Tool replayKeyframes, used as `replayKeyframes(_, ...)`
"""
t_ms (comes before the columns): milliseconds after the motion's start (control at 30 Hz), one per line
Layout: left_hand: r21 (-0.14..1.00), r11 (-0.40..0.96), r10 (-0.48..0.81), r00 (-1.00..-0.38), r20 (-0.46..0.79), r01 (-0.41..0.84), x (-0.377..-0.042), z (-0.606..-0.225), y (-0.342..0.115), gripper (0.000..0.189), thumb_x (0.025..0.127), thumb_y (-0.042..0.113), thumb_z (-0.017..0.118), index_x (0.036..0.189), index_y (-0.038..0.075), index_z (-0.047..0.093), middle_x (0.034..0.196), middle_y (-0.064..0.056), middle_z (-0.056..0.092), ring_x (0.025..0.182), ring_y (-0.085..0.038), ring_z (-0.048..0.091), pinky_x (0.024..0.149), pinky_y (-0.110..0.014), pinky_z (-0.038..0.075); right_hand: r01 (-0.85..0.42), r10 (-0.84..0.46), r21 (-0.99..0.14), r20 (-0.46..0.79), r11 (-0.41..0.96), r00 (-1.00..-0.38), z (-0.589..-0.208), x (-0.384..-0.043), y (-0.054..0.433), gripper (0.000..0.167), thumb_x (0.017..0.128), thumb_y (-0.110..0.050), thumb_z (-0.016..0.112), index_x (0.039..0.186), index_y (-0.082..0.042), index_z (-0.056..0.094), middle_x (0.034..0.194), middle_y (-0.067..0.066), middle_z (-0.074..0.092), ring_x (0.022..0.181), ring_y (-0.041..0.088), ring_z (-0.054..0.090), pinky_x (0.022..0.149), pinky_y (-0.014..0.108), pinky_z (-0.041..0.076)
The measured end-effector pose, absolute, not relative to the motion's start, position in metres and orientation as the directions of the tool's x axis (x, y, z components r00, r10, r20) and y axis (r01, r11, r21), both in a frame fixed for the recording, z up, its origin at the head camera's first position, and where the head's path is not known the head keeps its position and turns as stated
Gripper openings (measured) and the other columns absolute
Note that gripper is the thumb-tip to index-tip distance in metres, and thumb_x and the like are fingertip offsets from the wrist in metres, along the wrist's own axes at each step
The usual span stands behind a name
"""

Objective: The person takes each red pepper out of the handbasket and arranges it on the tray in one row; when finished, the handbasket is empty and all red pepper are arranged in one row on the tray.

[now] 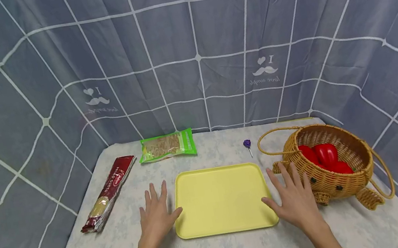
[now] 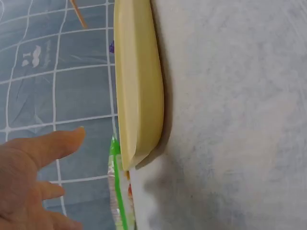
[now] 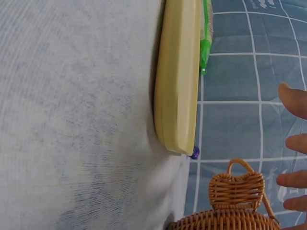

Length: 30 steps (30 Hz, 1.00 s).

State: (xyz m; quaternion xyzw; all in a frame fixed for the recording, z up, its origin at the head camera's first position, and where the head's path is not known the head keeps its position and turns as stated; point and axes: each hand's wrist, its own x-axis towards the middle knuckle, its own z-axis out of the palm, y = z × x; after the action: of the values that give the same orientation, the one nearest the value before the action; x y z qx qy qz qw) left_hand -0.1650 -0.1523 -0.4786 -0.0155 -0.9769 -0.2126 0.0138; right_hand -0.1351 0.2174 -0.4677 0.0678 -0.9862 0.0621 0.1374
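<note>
A yellow rectangular tray [image 1: 223, 201] lies on the table between both hands. My left hand [image 1: 156, 216] is spread over the tray's left side, fingers straight and holding nothing; its thumb overlaps the tray's edge in the head view. On the opposite side my right hand [image 1: 294, 198] is spread the same way, thumb over the tray's right edge and fingertips close to a wicker basket [image 1: 336, 186]. Several red peppers [image 1: 326, 154] sit inside that basket. In both wrist views the tray [image 2: 144, 86] shows its side wall, with the fingers raised apart from it.
At the left lies a dark red packet of noodles or pasta [image 1: 109, 193]. A green-and-clear food packet [image 1: 167, 145] rests at the back. Behind the tray is a purple-wrapped lollipop [image 1: 247, 144]. Grey-blue gridded curtains [image 1: 172, 36] enclose the table's back and sides.
</note>
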Motion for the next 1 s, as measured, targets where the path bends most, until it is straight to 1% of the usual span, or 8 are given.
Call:
replayKeyframes(100, 0.549, 0.834, -0.016, -0.998, -0.060, -0.046, -0.167, -0.482, -0.154, 0.089, 0.085, 0.031, 0.072, 0.156, 0.009, 0.021, 0.157, -0.031, 0.019, 0.140, -0.053, 0.026, 0.097, -0.074, 0.033, -0.142, -0.111, -0.099, 0.271, 0.985, -0.956, -0.470, -0.132, 0.218, 0.082, 0.082, -0.060, 0.064, 0.150, -0.021, 0.039, 0.158, 0.018, 0.028, 0.146, 0.046, 0.015, 0.109, 0.071, 0.018)
replayKeyframes(167, 0.622, 0.778, -0.034, -0.994, -0.101, -0.090, -0.170, -0.486, -0.156, 0.083, 0.086, 0.027, 0.070, 0.154, 0.006, 0.026, 0.151, -0.032, 0.032, 0.131, -0.052, 0.041, 0.092, -0.068, 0.042, -0.137, -0.107, -0.097, 0.267, 0.986, -0.958, -0.471, -0.130, 0.219, 0.082, 0.082, -0.060, 0.064, 0.150, -0.021, 0.039, 0.158, 0.018, 0.028, 0.146, 0.046, 0.015, 0.108, 0.071, 0.019)
replayKeyframes(267, 0.725, 0.671, -0.060, -0.986, -0.157, -0.156, -0.174, -0.494, -0.158, 0.074, 0.088, 0.022, 0.067, 0.150, 0.001, 0.033, 0.139, -0.030, 0.048, 0.102, -0.043, 0.063, 0.081, -0.050, 0.052, -0.135, -0.107, -0.089, 0.268, 0.987, -0.957, -0.473, -0.129, 0.219, 0.082, 0.082, -0.060, 0.064, 0.150, -0.021, 0.039, 0.158, 0.018, 0.027, 0.146, 0.046, 0.016, 0.109, 0.071, 0.019)
replayKeyframes(400, 0.809, 0.540, -0.064, -0.970, -0.235, -0.231, -0.175, -0.505, -0.155, 0.065, 0.087, 0.015, 0.066, 0.144, -0.004, 0.041, 0.124, -0.026, 0.058, 0.073, -0.024, 0.065, 0.059, -0.034, 0.054, -0.145, -0.115, -0.088, 0.276, 0.986, -0.954, -0.473, -0.129, 0.219, 0.082, 0.082, -0.060, 0.064, 0.150, -0.022, 0.040, 0.158, 0.017, 0.028, 0.146, 0.045, 0.017, 0.110, 0.070, 0.020)
replayKeyframes(633, 0.861, 0.428, -0.067, -0.960, -0.273, -0.275, -0.174, -0.522, -0.145, 0.047, 0.083, 0.000, 0.062, 0.129, -0.005, 0.058, 0.104, -0.016, 0.064, 0.070, -0.015, 0.064, 0.056, -0.030, 0.056, -0.169, -0.141, -0.091, 0.259, 0.981, -0.956, -0.473, -0.133, 0.216, 0.082, 0.083, -0.059, 0.064, 0.151, -0.022, 0.038, 0.158, 0.018, 0.028, 0.147, 0.045, 0.015, 0.110, 0.070, 0.019)
replayKeyframes(800, 0.887, 0.359, -0.072, -0.956, -0.285, -0.291, -0.174, -0.524, -0.150, 0.044, 0.085, -0.001, 0.062, 0.128, -0.005, 0.059, 0.105, -0.018, 0.062, 0.069, -0.015, 0.064, 0.057, -0.031, 0.056, -0.222, -0.182, -0.089, 0.327, 0.971, -0.927, -0.469, -0.137, 0.220, 0.080, 0.081, -0.053, 0.070, 0.148, -0.017, 0.044, 0.153, 0.020, 0.037, 0.142, 0.045, 0.029, 0.109, 0.064, 0.029)
replayKeyframes(867, 0.889, 0.347, -0.073, -0.954, -0.290, -0.297, -0.174, -0.524, -0.152, 0.043, 0.086, -0.001, 0.062, 0.129, -0.005, 0.058, 0.106, -0.018, 0.062, 0.070, -0.015, 0.065, 0.057, -0.031, 0.056, -0.261, -0.200, -0.136, 0.348, 0.956, -0.916, -0.464, -0.139, 0.224, 0.079, 0.080, -0.047, 0.073, 0.146, -0.015, 0.046, 0.149, 0.021, 0.042, 0.139, 0.045, 0.034, 0.107, 0.062, 0.034)
replayKeyframes(1000, 0.890, 0.345, -0.075, -0.954, -0.290, -0.298, -0.176, -0.522, -0.153, 0.044, 0.087, -0.001, 0.061, 0.130, -0.005, 0.057, 0.109, -0.019, 0.061, 0.074, -0.016, 0.064, 0.058, -0.031, 0.055, -0.365, -0.224, -0.359, 0.377, 0.859, -0.899, -0.443, -0.145, 0.240, 0.075, 0.077, -0.028, 0.080, 0.142, -0.009, 0.050, 0.144, 0.022, 0.047, 0.134, 0.044, 0.040, 0.102, 0.064, 0.037)
